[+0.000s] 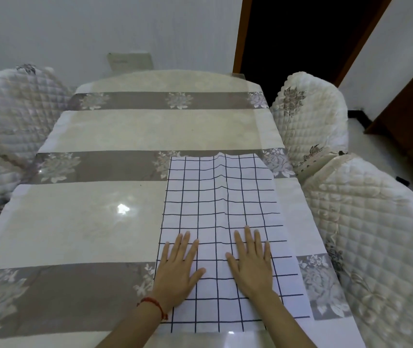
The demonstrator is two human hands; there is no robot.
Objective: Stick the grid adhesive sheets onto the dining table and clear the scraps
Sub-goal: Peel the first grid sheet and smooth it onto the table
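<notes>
Both hands, left hand (175, 270) and right hand (251, 266), lie flat with fingers spread, grasping nothing, on the wrinkled grid adhesive sheet (225, 197) on the dining table (87, 222).

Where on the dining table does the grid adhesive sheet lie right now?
In the head view, the grid adhesive sheet lies on the near right part of the dining table, beside the quilted chairs, with both hands, left hand and right hand, flat on its near end.

Left of the grid sheet (215, 222), the dining table (87, 222) gives you open room. Quilted chairs (363, 222) crowd its right edge.
</notes>
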